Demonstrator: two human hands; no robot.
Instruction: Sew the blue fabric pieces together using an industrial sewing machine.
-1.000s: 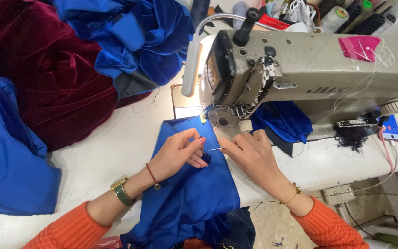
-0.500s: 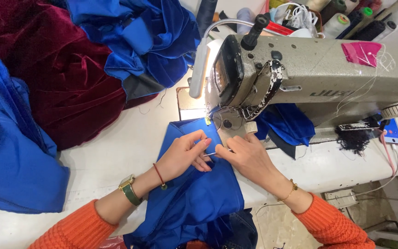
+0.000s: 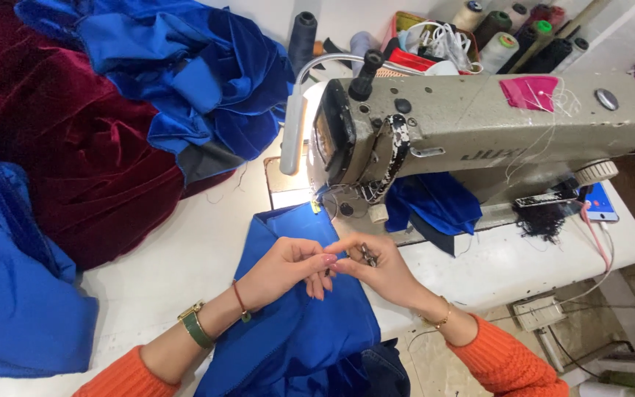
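Note:
A royal blue fabric piece (image 3: 295,338) lies on the white table and runs from under the needle of the beige sewing machine (image 3: 479,125) down toward me. Both hands hover just above it, fingertips meeting. My left hand (image 3: 288,268) is curled, thumb and fingers pinched together on a fine thread that barely shows. My right hand (image 3: 384,272) holds a small dark metal snipping tool (image 3: 367,255) between thumb and fingers. Both arms wear orange sleeves, with a green watch (image 3: 196,326) on the left wrist.
Dark red velvet (image 3: 75,162) and more blue cloth (image 3: 185,81) are heaped at the back left. Another blue piece (image 3: 435,206) sits under the machine arm. Thread cones (image 3: 501,44) stand behind the machine, a lamp (image 3: 295,140) at its head, and a phone (image 3: 600,202) at the right.
Both hands have lifted off the fabric by the needle, drawn back toward me and come together at the fingertips. The small metal tool now shows in my right hand.

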